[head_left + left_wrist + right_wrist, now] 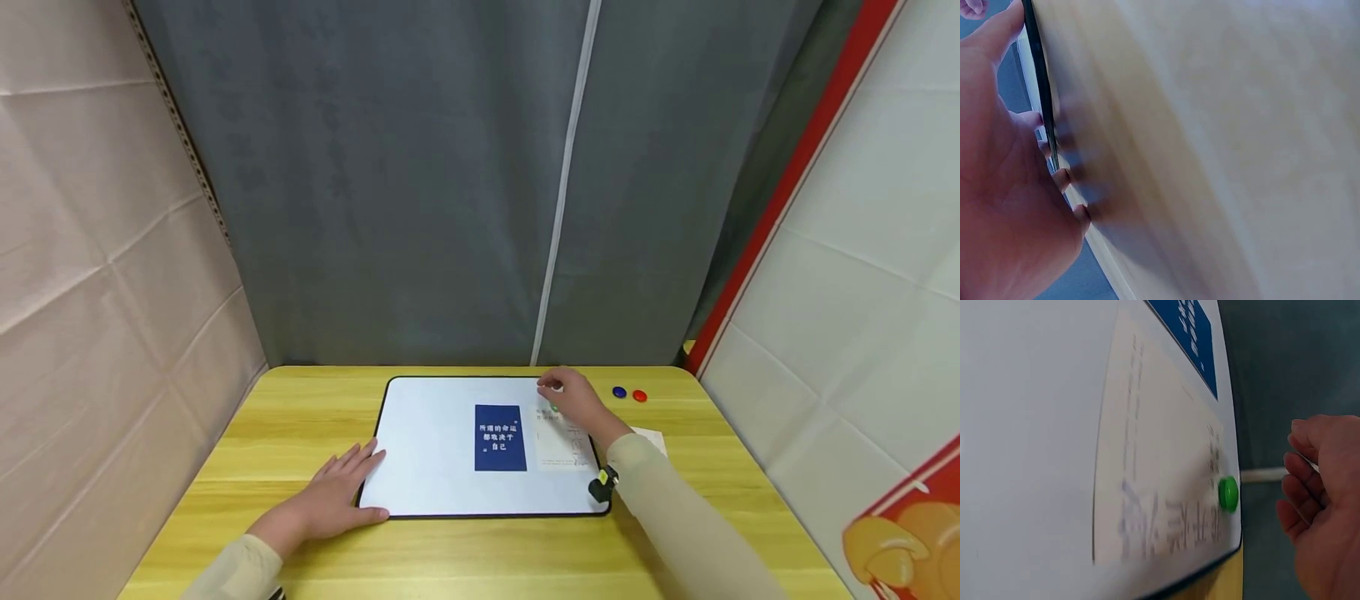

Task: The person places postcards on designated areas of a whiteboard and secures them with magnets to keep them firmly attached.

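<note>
A black-edged whiteboard (427, 450) lies on the table. On its right half are a blue card (500, 437) with white characters and, beside it, a white card (561, 446) with writing. A round green magnet (1229, 494) sits on the white card near the board's far edge. My left hand (337, 492) rests at the board's left edge, fingers spread and thumb at the near corner. Over the far right part of the board, my right hand (573, 398) hovers with loosely bent fingers, apart from the green magnet in the right wrist view. Nothing shows in its grasp.
A blue magnet (619, 392) and a red magnet (640, 396) lie on the yellow wood-grain table (300, 417), right of the board. Partly hidden by my right forearm is white paper (654, 438). A grey curtain (412, 208) hangs behind the table.
</note>
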Action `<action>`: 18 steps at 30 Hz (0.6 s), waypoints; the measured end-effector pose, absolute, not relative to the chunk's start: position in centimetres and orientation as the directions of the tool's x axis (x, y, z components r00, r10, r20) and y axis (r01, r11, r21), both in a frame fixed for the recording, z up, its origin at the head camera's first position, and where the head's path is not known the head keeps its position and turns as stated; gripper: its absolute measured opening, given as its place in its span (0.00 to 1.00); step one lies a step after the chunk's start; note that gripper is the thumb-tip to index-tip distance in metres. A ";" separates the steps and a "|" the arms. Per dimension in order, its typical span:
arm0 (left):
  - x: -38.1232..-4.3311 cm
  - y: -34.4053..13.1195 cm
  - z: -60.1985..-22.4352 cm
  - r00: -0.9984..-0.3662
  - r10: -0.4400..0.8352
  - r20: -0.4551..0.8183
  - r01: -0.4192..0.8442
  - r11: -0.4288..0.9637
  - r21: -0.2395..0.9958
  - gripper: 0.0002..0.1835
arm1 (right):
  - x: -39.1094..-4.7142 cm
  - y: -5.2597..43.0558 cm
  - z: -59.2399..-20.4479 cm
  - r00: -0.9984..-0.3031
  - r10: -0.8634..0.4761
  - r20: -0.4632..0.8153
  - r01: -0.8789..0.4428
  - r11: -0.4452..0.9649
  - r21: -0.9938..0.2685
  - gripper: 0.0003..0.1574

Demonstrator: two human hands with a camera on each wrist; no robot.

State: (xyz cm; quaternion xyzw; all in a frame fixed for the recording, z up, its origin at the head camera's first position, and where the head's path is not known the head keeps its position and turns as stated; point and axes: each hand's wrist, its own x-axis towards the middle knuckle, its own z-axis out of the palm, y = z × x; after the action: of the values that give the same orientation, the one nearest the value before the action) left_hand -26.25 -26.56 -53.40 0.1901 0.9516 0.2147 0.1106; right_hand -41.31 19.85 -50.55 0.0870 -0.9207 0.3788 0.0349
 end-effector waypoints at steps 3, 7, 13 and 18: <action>-26.3 -26.5 -53.5 -0.903 0.410 -0.131 0.315 0.837 0.448 0.58 | -41.1 22.0 -50.3 -0.990 -0.091 0.110 -0.143 0.675 -0.723 0.14; -26.4 -26.6 -53.7 -0.903 0.410 -0.131 0.316 0.838 0.445 0.59 | -41.2 25.2 -50.2 -0.988 -0.055 0.145 -0.145 0.653 -0.743 0.16; -26.3 -26.8 -53.6 -0.899 0.426 -0.098 0.334 0.814 0.475 0.58 | -41.2 29.3 -50.1 -0.986 -0.006 0.165 -0.125 0.684 -0.719 0.19; -26.1 -26.7 -53.3 -0.900 0.421 -0.111 0.327 0.822 0.465 0.58 | -41.1 31.9 -50.4 -0.982 0.030 0.185 -0.111 0.700 -0.705 0.22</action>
State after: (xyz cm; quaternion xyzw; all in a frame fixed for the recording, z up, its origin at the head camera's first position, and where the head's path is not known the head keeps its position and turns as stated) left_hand -26.11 -26.70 -53.32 0.1973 0.9487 0.2235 0.1050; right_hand -41.15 31.85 -50.36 0.0223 -0.9175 0.3866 0.0912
